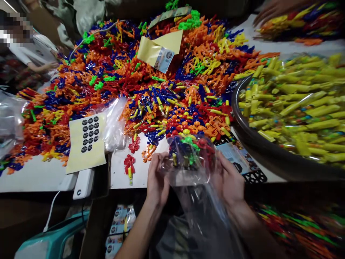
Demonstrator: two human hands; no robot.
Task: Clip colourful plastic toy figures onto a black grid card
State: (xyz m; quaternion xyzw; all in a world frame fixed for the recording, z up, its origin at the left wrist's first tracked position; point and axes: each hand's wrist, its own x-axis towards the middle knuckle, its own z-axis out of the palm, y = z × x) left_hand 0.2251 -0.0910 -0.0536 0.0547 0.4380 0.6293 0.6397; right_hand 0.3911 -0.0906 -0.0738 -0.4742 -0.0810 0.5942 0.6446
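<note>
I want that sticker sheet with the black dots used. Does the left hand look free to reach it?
Probably not right away: the left hand grips the clear bag of plastic pieces. The sticker sheet lies uncovered to its left.

Bag (188, 162): clear film; contents red, blue, green, yellow.
Pile (151, 72): plastic pieces, mostly orange, red and blue, with yellow and bright green scattered through.
Basin (258, 140): black rim; contents yellow-green tubes (302, 104).
Sheet (87, 142): pale yellow, bearing rows of black round stickers.
Envelope (157, 48): yellow, with a light blue card (164, 59).
Tabletop (35, 176): white.
Device (51, 241): teal, with white cable.
Far pile (302, 21): yellow, red, orange, blue.
</note>
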